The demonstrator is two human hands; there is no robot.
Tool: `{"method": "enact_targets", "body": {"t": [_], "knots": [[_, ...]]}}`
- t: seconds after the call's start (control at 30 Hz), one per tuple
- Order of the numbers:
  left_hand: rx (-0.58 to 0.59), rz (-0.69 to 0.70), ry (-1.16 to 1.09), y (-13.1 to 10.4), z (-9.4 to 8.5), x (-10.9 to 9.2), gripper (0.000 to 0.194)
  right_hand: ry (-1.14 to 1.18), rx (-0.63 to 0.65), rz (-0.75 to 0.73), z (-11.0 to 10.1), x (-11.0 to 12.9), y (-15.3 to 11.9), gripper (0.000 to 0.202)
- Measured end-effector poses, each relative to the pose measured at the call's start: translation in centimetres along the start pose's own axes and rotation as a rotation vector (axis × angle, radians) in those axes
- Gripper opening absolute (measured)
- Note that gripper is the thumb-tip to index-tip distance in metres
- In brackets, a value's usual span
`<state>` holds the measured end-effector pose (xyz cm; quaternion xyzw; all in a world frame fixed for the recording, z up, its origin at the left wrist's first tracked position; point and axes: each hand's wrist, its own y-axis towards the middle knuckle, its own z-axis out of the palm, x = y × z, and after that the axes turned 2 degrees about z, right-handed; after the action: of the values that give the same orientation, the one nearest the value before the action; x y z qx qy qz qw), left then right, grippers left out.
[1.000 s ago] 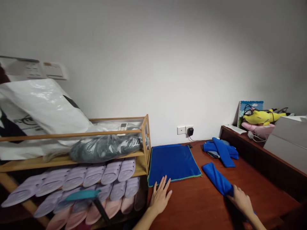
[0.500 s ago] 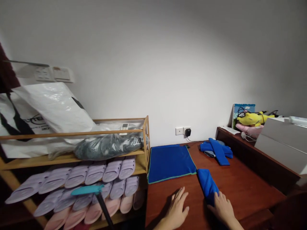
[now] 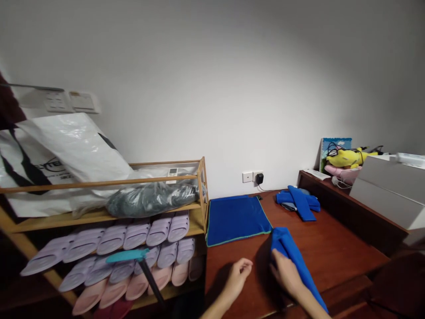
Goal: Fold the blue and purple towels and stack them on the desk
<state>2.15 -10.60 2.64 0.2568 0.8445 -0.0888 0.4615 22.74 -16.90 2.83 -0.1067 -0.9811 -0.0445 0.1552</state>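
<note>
A long folded strip of blue cloth lies on the desk and runs toward its front edge. My right hand is at the left side of this strip, its fingers curled on the cloth; the fingertips are partly hidden. My left hand is over the bare wood to the left, apart from the cloth. Its fingers are curled in and nothing shows between them. Beyond the hands, a blue cloth with green edging lies spread flat near the wall. Blue strips lie crossed over a greyish bundle at the back right.
A wooden rack with purple slippers and plastic-wrapped items stands left of the desk. A teal-headed handle leans before it. A raised ledge at right carries a white box and a yellow plush toy.
My right hand has shifted left and up along the blue strip, whose far end is now raised and bunched. My left hand has gone from spread fingers to curled ones.
</note>
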Motion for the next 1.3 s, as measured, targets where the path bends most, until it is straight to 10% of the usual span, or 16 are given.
{"method": "enact_targets", "body": {"t": [0.17,0.43,0.6,0.87,1.03,1.17,1.3], "knots": [[-0.103,0.054,0.101,-1.4,-0.4,-0.1,0.034,0.258,0.216,-0.308,1.3,3.9,-2.1,0.035],[0.159,0.295,0.398,-1.0,5.0,-1.5,0.052,-0.221,-0.163,0.188,3.1,-2.4,-1.5,0.048],[0.199,0.234,0.491,-1.0,7.8,-0.5,0.062,0.304,-0.234,0.16,3.8,-6.1,-1.9,0.048],[0.08,0.013,0.78,-5.2,2.9,2.2,0.048,0.681,-0.238,0.116,2.0,-7.8,0.4,0.045],[0.026,-0.061,0.874,-7.0,-0.2,3.6,0.053,0.603,-0.321,0.055,3.4,-4.3,-0.8,0.042],[0.008,0.095,0.774,-5.8,1.2,2.4,0.061,0.427,-0.231,-0.321,4.7,2.5,-2.5,0.044],[-0.029,0.087,0.714,-4.0,2.8,2.6,0.054,0.228,-0.119,-0.324,6.7,5.0,-2.6,0.047]]}}
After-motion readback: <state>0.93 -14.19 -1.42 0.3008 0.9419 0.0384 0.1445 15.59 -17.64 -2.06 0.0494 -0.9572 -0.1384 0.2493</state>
